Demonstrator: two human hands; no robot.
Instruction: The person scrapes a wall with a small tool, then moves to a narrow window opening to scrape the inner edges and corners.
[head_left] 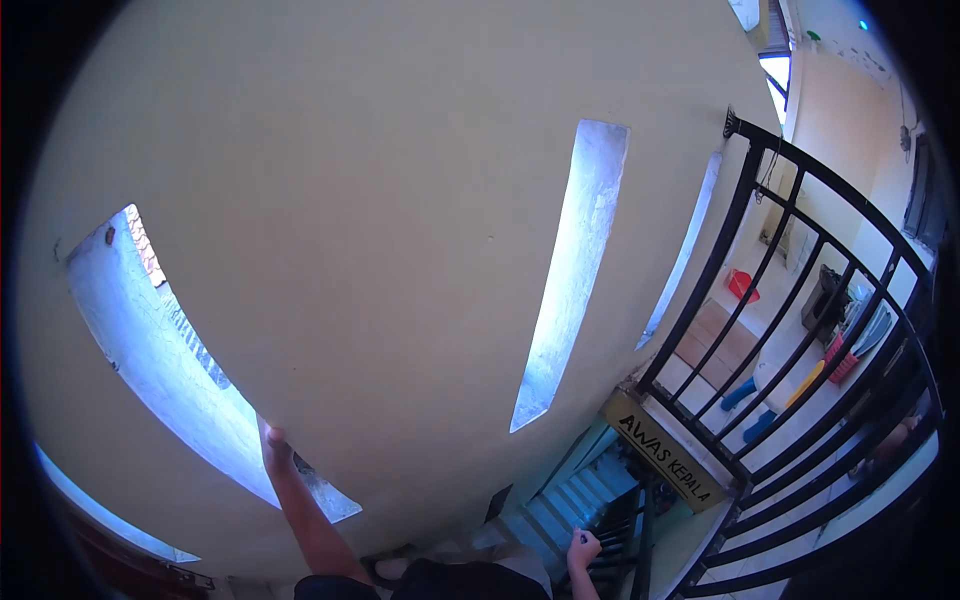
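Note:
My left hand is raised on an outstretched arm at the lower edge of a slanted window slot in the cream wall. Its fingers are mostly hidden, and whether it touches the slot's edge cannot be made out. Lower down, my right hand is closed, with its fingers curled above the stairs and beside a dark stair railing. What it holds, if anything, is too small to name.
A second narrow slot cuts the wall. On the right, a black metal railing curves around a landing with a red container and a stool. A low beam over the stairs reads "AWAS KEPALA".

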